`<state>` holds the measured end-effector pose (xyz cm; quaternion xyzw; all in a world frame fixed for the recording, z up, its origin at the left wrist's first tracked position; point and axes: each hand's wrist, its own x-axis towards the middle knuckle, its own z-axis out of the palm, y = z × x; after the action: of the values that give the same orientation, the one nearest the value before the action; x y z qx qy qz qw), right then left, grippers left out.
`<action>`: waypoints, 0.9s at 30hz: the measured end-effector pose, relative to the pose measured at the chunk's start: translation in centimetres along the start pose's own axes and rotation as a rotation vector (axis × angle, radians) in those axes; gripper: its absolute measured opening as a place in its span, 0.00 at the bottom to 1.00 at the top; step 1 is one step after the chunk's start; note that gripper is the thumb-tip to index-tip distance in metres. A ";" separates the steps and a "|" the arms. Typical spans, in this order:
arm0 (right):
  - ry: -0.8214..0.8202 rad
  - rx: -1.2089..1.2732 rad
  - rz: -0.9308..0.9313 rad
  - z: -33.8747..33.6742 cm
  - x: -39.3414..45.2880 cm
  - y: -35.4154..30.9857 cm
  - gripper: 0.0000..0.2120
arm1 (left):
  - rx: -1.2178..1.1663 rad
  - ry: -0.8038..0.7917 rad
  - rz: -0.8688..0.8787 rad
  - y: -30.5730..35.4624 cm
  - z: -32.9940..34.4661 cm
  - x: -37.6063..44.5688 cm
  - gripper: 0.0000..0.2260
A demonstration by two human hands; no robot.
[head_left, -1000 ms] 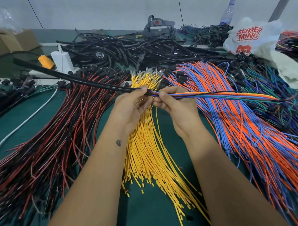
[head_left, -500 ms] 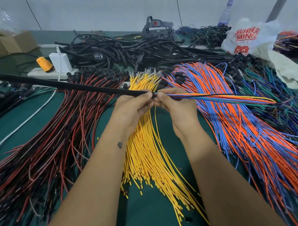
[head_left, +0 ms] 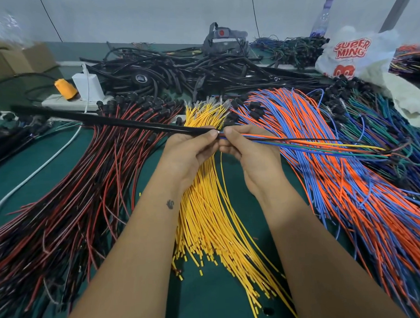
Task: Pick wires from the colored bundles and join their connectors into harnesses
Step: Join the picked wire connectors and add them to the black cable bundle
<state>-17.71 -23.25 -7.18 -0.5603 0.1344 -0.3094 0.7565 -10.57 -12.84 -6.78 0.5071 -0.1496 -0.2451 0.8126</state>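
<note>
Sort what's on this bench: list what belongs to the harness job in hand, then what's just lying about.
In use:
left hand gripping the black sleeve
right hand pinching the mixed wires
yellow bundle
red-black bundle
orange-blue bundle

Lying about:
plastic bag
water bottle
white charger
cardboard boxes

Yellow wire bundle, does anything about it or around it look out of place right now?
Mostly tidy. One yellow wire has strayed from the yellow bundle and lies alone on the green mat between the hands. Left hand grips the black tube; right hand pinches the mixed wires.
</note>
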 end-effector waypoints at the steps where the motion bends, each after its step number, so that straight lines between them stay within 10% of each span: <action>1: 0.003 -0.026 -0.008 0.0 0.0 0.0 0.06 | 0.034 -0.017 0.004 -0.1 0.0 0.0 0.04; 15: 0.108 0.148 -0.043 -0.3 0.2 -0.1 0.07 | -0.119 0.263 0.067 -0.2 0.6 0.3 0.07; 27: 0.056 -0.022 -0.053 0.1 0.0 0.2 0.04 | 0.113 -0.047 0.070 -0.3 0.3 -0.2 0.05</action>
<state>-17.61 -23.09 -7.38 -0.5631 0.1441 -0.3435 0.7377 -10.92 -13.09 -6.94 0.5406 -0.1996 -0.2196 0.7872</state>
